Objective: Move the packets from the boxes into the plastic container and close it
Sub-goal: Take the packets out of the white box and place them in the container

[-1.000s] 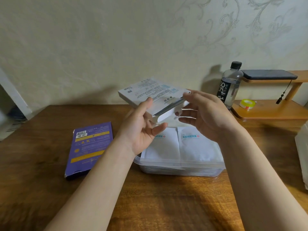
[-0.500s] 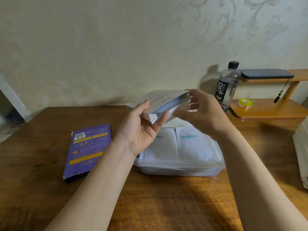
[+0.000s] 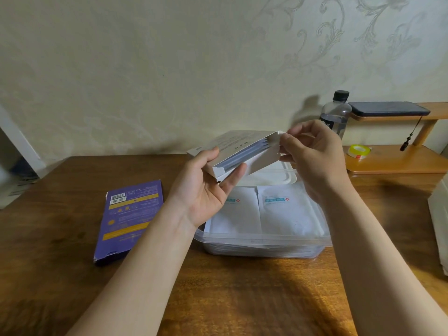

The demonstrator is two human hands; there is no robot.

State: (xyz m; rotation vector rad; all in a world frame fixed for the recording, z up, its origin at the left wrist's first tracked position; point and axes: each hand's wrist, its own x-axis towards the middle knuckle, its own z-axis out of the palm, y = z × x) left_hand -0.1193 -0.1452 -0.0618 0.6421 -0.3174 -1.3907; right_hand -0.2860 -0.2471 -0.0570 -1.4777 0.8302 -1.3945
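White box (image 3: 238, 145) got tipped level; left hand (image 3: 206, 192) gripped it, right hand (image 3: 315, 156) pinched flap (image 3: 263, 163) open, packets (image 3: 244, 155) exposed, ready to pull.

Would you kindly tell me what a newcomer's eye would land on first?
An open white box sits mid-air at centre, the left hand gripping it and the right hand pinching its flap. Beneath, a plastic container holds white packets; a purple box lies left of it.
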